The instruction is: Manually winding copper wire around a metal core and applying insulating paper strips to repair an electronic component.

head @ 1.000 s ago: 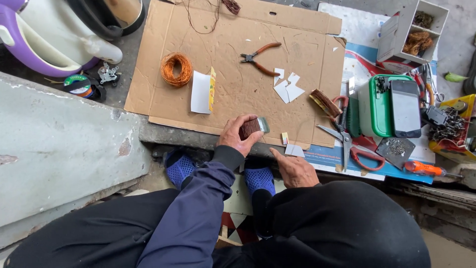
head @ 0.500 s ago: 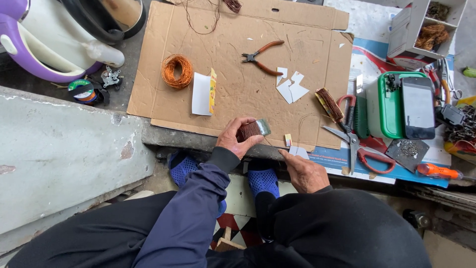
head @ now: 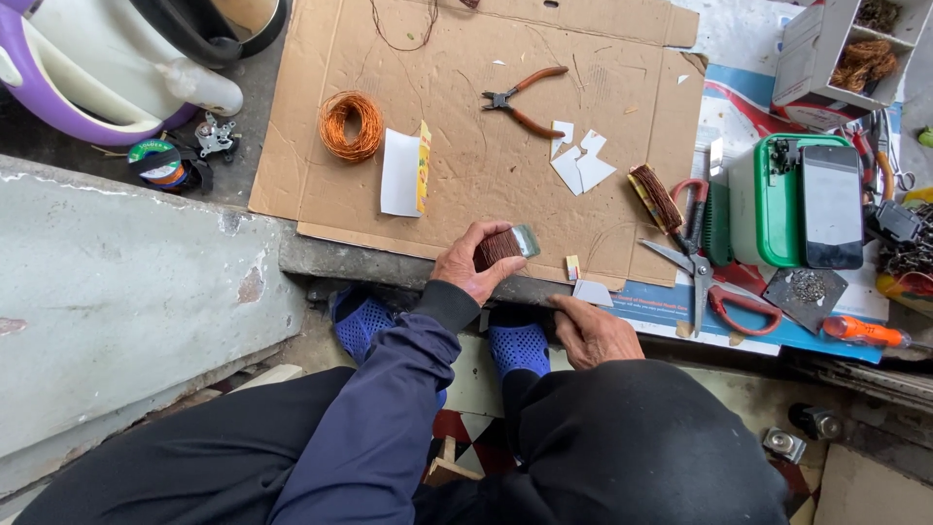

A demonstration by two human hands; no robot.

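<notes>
My left hand (head: 468, 264), in a dark blue sleeve, grips a small brown wound wire coil (head: 498, 247) with a clear strip at its end, at the near edge of the cardboard sheet (head: 486, 165). My right hand (head: 591, 331) lies flat on the stone ledge (head: 340, 262) just right of it, holding nothing, close to a small white paper scrap (head: 591, 292). Farther back on the cardboard lie a loop of copper wire (head: 351, 125), a white card with a yellow edge (head: 403, 173), orange-handled pliers (head: 523, 98) and white paper pieces (head: 579, 161).
Right of the cardboard are a second wound coil (head: 655, 197), red-handled scissors (head: 714, 282), a green box (head: 763, 199) with a phone (head: 831, 206) on it, an orange screwdriver (head: 865, 332) and an open white box (head: 844, 49). A white-and-purple appliance (head: 87, 68) and tape rolls (head: 160, 163) sit at left.
My left hand keeps its hold on the coil at the same spot. My right hand has slid slightly right along the ledge. The view has shifted a little.
</notes>
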